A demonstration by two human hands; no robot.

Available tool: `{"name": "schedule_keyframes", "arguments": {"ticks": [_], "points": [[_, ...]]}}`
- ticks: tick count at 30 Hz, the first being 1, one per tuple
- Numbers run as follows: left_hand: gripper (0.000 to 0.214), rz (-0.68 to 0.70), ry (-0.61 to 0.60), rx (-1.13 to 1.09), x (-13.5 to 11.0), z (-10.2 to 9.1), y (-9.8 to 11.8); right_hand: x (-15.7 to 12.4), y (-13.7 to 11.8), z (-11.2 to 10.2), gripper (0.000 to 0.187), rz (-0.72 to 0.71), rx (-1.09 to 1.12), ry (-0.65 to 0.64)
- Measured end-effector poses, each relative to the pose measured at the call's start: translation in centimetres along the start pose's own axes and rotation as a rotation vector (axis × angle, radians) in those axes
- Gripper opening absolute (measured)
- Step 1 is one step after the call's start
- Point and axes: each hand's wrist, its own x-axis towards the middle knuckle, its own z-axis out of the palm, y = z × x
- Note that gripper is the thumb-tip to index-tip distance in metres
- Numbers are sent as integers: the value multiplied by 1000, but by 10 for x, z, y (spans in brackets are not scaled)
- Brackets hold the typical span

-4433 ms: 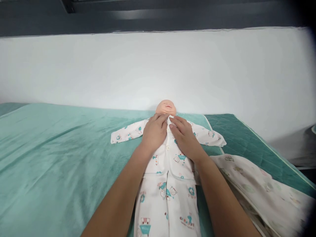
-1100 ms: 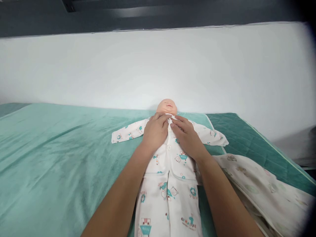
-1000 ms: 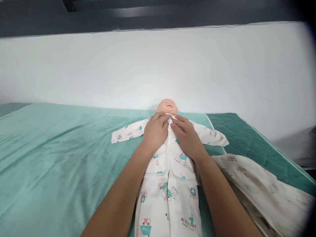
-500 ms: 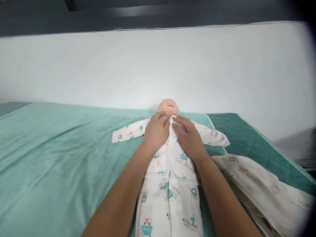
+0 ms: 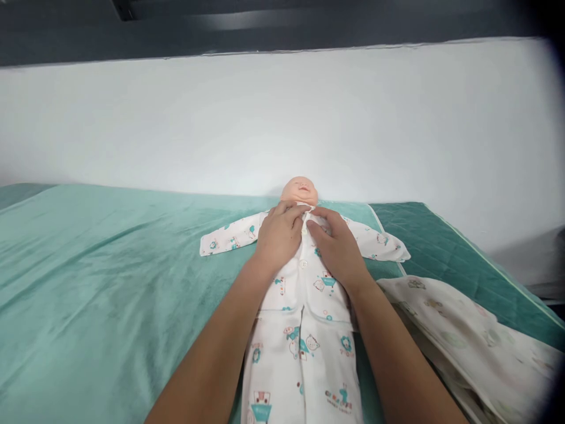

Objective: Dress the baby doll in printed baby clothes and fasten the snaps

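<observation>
A baby doll (image 5: 299, 190) lies on its back, dressed in a white printed baby shirt (image 5: 303, 282) with its sleeves spread to both sides. White printed baby pants (image 5: 304, 365) cover the lower body. At the top of the shirt front, just below the chin, my left hand (image 5: 281, 231) has its fingers closed on the collar edge. My right hand (image 5: 335, 238) pinches the facing edge, thumb beneath the bent index finger. The fingertips of both hands nearly meet. Two buttons show lower on the front; whatever lies between the fingertips is too small to make out.
A light green sheet (image 5: 110, 282) spreads under the doll, with a darker quilted green cover (image 5: 445, 247) on the right. A crumpled white printed cloth (image 5: 477, 335) lies beside my right forearm. Behind the doll's head stands a white wall (image 5: 265, 118).
My left index finger reaches slightly further right across the collar toward the right hand. Otherwise the hands, doll and clothes stay nearly in place.
</observation>
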Motion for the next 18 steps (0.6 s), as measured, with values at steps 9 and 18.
{"name": "schedule_keyframes", "arguments": {"ticks": [9, 18], "points": [[41, -22, -29, 5, -2, 0, 1, -2, 1, -1, 53, 31, 41, -2], [38, -17, 33, -69, -2, 1, 2, 3, 7, 1, 38, -87, -13, -52]]}}
